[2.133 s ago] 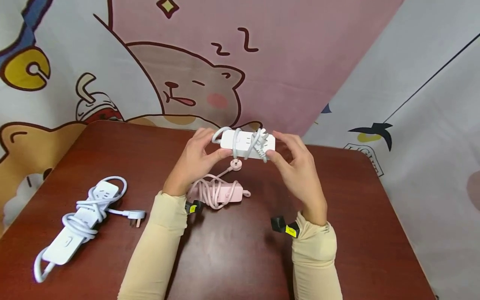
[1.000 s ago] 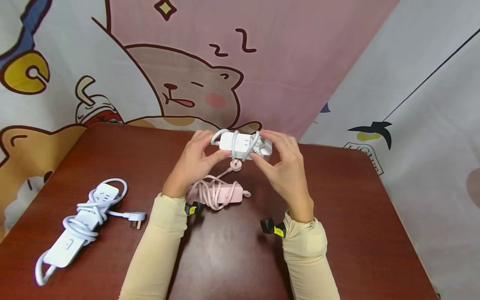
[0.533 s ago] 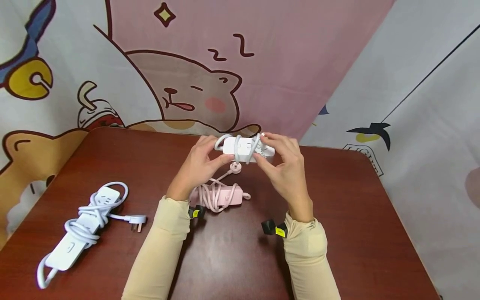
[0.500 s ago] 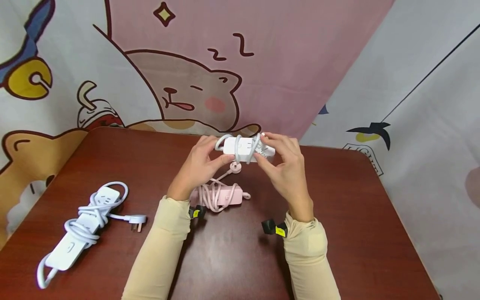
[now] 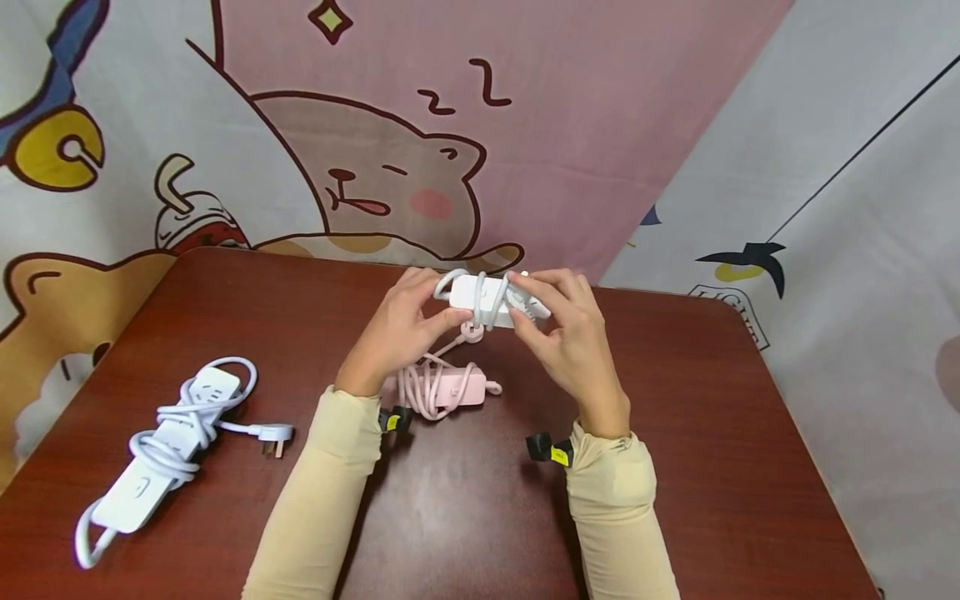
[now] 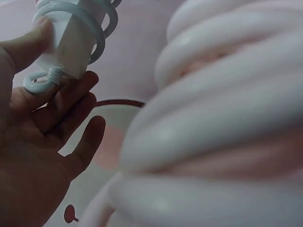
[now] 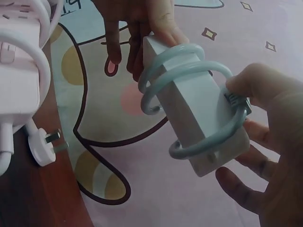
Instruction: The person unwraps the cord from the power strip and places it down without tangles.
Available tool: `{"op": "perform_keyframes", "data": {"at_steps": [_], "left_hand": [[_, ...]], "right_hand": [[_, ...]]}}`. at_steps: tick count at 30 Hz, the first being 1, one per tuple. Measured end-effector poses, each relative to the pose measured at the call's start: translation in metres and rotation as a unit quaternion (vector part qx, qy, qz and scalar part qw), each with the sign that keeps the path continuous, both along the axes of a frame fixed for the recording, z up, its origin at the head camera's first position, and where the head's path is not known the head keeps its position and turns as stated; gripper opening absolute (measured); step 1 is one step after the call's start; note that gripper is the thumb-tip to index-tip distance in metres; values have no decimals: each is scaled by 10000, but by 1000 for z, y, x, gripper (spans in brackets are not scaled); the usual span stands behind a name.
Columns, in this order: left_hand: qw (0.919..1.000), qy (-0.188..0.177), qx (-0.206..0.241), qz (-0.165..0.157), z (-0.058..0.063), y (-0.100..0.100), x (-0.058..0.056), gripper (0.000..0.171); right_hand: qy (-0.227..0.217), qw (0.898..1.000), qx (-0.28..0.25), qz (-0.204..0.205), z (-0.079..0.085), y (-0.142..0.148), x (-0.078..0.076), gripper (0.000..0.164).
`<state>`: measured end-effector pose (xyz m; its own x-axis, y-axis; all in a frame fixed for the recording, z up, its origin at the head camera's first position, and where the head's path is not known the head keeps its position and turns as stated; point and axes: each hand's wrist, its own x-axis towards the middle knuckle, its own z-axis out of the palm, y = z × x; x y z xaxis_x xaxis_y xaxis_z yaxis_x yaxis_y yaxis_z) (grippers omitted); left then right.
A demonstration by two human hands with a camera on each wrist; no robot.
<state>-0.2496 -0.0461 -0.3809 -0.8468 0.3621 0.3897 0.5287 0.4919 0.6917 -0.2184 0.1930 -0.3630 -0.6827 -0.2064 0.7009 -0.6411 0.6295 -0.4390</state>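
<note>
Since steadying seems needed, the strip is pinched by half-closed left hand and right hand towards table's far edge.

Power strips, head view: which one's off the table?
The white strip held up between the left hand and right hand; the pink strip and the leftmost white strip lie on the table.
</note>
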Motion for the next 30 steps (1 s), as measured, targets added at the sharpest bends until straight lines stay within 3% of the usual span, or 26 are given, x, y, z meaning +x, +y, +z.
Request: {"op": "perform_keyframes", "data": {"at_steps": [12,24,30], "left_hand": [[9999,41,146,48,2,-5,0,30],[9998,107,150,62,4,-5,0,32],[9999,27,99,123,5,-6,1,31]], "right_hand": [[128,9999,-68,-48,2,-7,2,43],[232,9982,310,-452,6,-9,5,56],[301,9959,414,-740,7,-10,7,53]]}}
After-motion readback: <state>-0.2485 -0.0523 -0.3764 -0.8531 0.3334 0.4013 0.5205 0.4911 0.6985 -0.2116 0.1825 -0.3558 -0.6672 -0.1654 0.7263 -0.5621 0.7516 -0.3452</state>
